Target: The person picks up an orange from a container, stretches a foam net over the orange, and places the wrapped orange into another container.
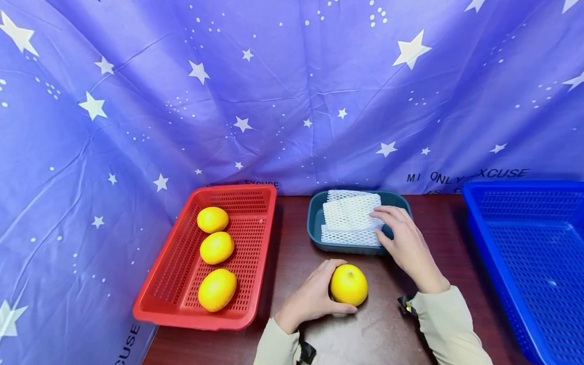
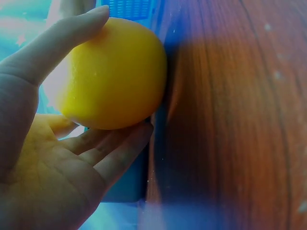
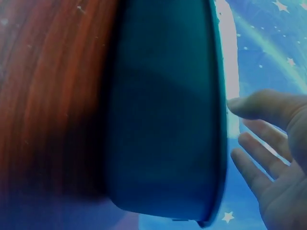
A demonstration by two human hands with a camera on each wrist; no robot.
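My left hand [image 1: 312, 294] grips a yellow citrus fruit [image 1: 349, 285] on the table, thumb on the near side and fingers curled round the far side. The left wrist view shows the fruit [image 2: 117, 74] between thumb and fingers, close to the wood. Over the right end of a dark teal tray [image 1: 351, 249] is my right hand [image 1: 403, 241], thumb and fingers apart. Its fingertips are at the edge of the white foam net sleeves [image 1: 349, 213] stacked in the tray; whether they touch cannot be told. In the right wrist view the tray wall [image 3: 165, 105] hides most of the sleeves.
To the left stands a red basket [image 1: 266, 243] with three more yellow fruits [image 1: 216, 248] in a row. A blue basket [image 1: 497, 284] stands at the right. Behind the dark wooden table [image 1: 292, 228] hangs a blue star-patterned cloth [image 1: 292, 91].
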